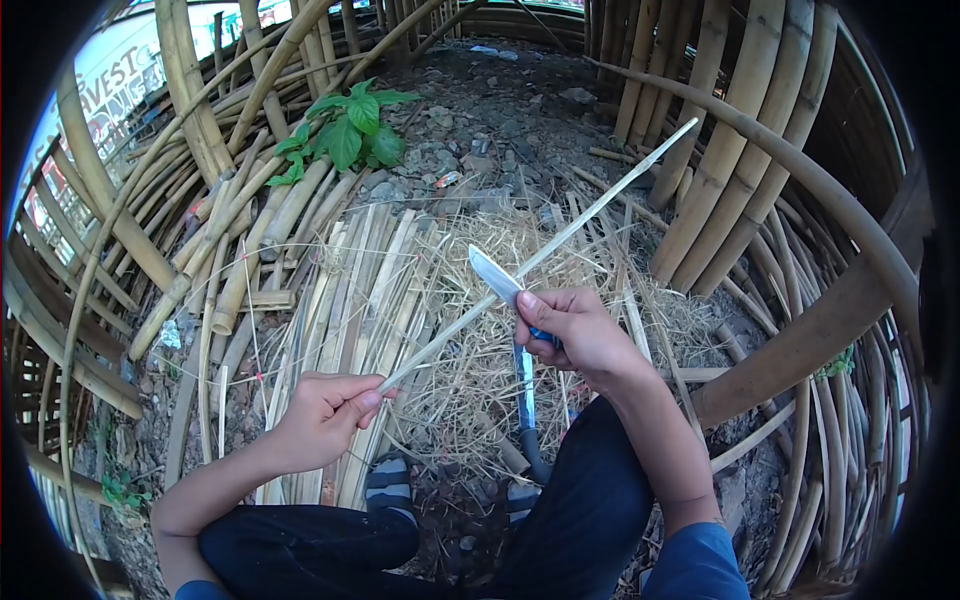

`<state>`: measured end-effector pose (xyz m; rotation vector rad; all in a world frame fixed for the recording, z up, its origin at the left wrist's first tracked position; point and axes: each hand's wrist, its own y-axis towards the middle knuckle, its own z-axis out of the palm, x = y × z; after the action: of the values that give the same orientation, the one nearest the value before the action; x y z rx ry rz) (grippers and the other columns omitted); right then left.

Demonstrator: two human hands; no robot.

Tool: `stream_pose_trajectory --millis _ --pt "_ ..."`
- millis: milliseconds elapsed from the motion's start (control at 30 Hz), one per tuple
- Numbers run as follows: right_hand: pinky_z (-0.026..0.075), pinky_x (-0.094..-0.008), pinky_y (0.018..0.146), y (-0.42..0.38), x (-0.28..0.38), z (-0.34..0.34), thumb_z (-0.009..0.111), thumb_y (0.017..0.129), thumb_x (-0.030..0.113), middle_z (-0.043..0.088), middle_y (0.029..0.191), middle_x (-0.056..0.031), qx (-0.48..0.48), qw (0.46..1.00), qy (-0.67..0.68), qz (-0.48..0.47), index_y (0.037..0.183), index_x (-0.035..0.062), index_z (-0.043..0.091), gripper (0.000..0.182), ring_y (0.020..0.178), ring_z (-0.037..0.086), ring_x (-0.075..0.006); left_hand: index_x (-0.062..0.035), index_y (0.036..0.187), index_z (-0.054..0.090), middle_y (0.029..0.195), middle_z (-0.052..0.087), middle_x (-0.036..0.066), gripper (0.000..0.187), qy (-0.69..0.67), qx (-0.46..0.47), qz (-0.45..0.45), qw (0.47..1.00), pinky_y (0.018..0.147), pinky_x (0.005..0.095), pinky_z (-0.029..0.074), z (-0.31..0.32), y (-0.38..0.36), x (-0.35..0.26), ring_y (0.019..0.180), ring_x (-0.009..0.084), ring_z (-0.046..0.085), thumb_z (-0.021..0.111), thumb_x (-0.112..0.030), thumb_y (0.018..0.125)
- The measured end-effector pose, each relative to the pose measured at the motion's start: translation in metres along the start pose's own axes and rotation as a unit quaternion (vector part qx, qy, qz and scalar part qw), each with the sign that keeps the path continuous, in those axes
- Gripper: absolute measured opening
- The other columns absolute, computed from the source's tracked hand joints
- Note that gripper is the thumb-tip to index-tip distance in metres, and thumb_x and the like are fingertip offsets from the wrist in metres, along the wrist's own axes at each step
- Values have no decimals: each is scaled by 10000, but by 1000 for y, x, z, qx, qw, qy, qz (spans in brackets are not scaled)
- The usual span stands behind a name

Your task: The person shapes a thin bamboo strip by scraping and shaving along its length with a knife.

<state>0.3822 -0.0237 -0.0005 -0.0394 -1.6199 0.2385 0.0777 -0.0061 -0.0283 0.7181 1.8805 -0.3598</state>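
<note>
My left hand (335, 415) pinches the near end of a long, thin bamboo strip (590, 212), which slants up and away to the right. In my right hand (575, 325) is a knife (493, 273), its blue handle mostly hidden by the fingers. The pale blade crosses the strip around its middle and seems to touch it. Below the right hand, a second long blade (526, 385) with a dark handle lies on the shavings between my feet.
Split bamboo slats (345, 290) lie to the left of a heap of shavings (470, 350). A leafy plant (350, 130) grows among bamboo poles. Upright bamboo poles (745, 150) and a curved pole (800, 160) stand at the right. Rubble ground (450, 125) lies beyond.
</note>
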Motion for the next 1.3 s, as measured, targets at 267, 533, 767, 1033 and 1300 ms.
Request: stream_pose_trajectory --millis 267,533,767,1033,1300 --pt "273 -199 413 3 -6 24 493 992 344 478 548 24 65 996 -14 59 740 52 623 407 453 380 -34 24 1077 663 639 544 3 220 -10 8 -42 999 532 207 404 9 4 -4 562 44 460 497 -68 965" --pt "291 -220 453 2 -16 34 527 981 315 486 537 20 133 989 -50 41 753 31 651 385 468 382 -42 44 1096 652 653 567 34 216 13 1 19 1000 517 223 407 6 2 -5 577 56 486 511 -34 951" --pt "226 -206 377 -1 0 12 510 982 348 438 511 28 32 998 34 35 726 37 621 418 425 336 -45 39 1066 664 660 597 69 205 68 -26 41 996 483 233 411 3 0 2 549 75 511 516 12 925" --pt "274 -212 409 -2 -3 20 531 974 354 476 523 28 109 992 -7 68 710 41 642 424 441 372 -46 41 1040 662 653 593 76 191 105 -36 113 987 485 239 415 8 5 -4 533 94 523 518 10 919" --pt "289 -225 436 -4 -1 19 548 970 325 484 515 24 59 997 -45 25 724 29 656 399 443 378 -50 43 1056 661 646 580 76 190 98 -37 109 989 474 241 402 5 3 -4 527 93 506 531 3 923"
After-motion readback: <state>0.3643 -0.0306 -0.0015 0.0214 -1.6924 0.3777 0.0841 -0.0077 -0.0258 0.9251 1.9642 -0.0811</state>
